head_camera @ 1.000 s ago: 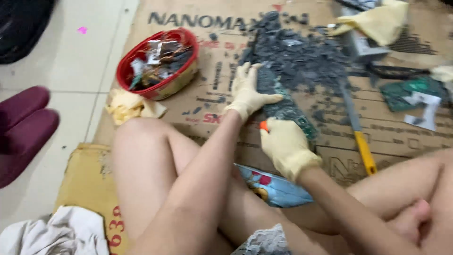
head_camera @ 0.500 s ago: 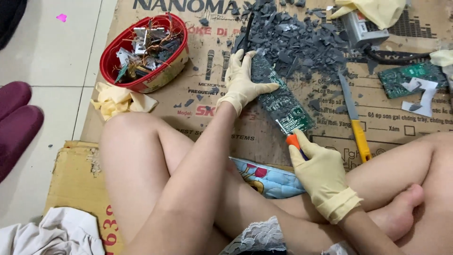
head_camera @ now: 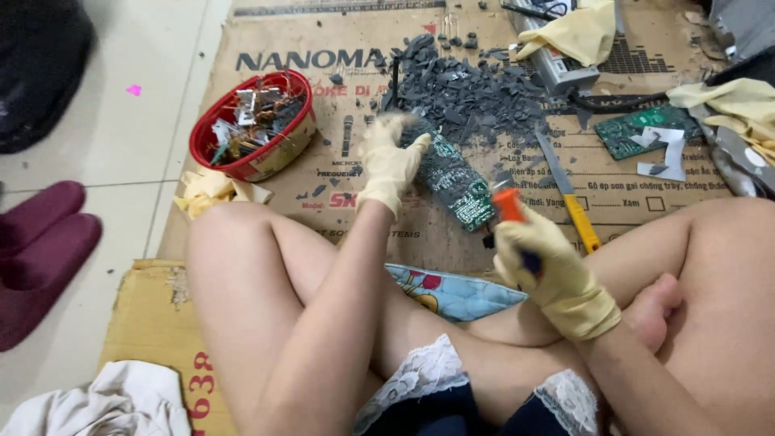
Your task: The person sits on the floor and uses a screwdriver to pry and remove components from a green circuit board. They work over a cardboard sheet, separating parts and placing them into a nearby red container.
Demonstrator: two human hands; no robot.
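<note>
The green circuit board (head_camera: 452,179) lay on the cardboard sheet (head_camera: 339,206), just below the pile of dark grey broken pieces (head_camera: 476,89), and I take it as the landmark. The left hand (head_camera: 391,161), in a pale yellow rubber glove, pressed on the upper left end of the board, its fingers curled over the edge and gripping it. The right hand (head_camera: 553,274), gloved the same way, was just beside the lower right end of the board, clenched in a fist around an orange-handled tool (head_camera: 510,206); the working tip was hidden, so I could not tell its kind.

To do this step well, in my judgement, the left hand should keep the board flat and firm, with its fingers away from the tool's path, and the right hand should work in short, controlled pushes.

The left forearm reached forward over the crossed knee. The right wrist was bent, close to the leg. A red basket of removed parts (head_camera: 252,121) stood to the left of the board; a yellow-handled knife (head_camera: 569,198) lay to its right.
</note>
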